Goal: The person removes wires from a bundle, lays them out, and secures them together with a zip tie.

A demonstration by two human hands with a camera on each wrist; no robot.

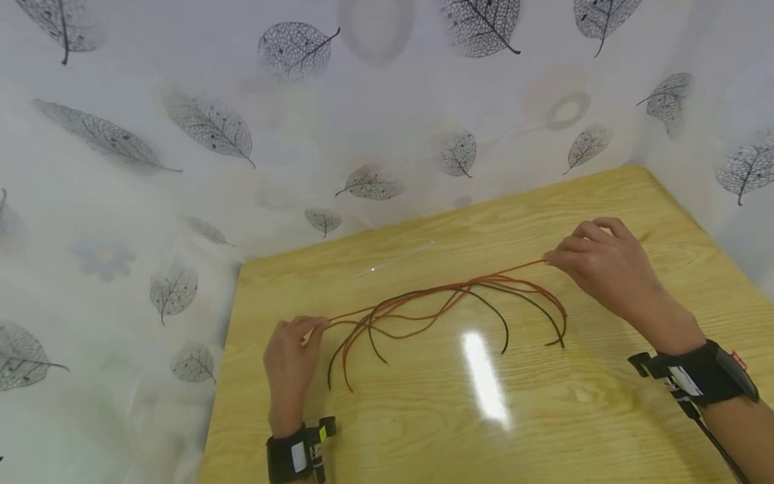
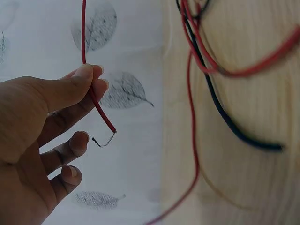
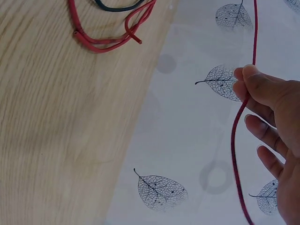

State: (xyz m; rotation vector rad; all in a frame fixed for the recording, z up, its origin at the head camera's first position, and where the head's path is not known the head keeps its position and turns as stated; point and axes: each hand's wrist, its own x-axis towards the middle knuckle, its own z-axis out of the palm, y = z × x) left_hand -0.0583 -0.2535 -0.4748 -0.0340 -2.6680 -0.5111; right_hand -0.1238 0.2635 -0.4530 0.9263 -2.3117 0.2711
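Observation:
Red and black wires lie in a loose, crossing bundle (image 1: 423, 291), with several ends curving outward over the wooden table. At the bundle's left side, my left hand (image 1: 289, 356) pinches a red wire (image 2: 84, 33) between thumb and fingertips. Just below that pinch, the left wrist view shows the wire's end with thin bare strands (image 2: 107, 143) bent to one side. My right hand (image 1: 611, 269) pinches a red wire (image 3: 234, 140) beyond the bundle's right side, and a length of it hangs past the fingers. A black wire (image 2: 225, 112) curves beside the red ones.
The wooden table (image 1: 423, 430) meets a leaf-patterned covering (image 1: 411, 114) behind and at both sides. A thin, clear strip (image 1: 402, 257) lies behind the bundle. Black bands with cameras (image 1: 695, 376) sit on both wrists, and a cable runs along the right forearm.

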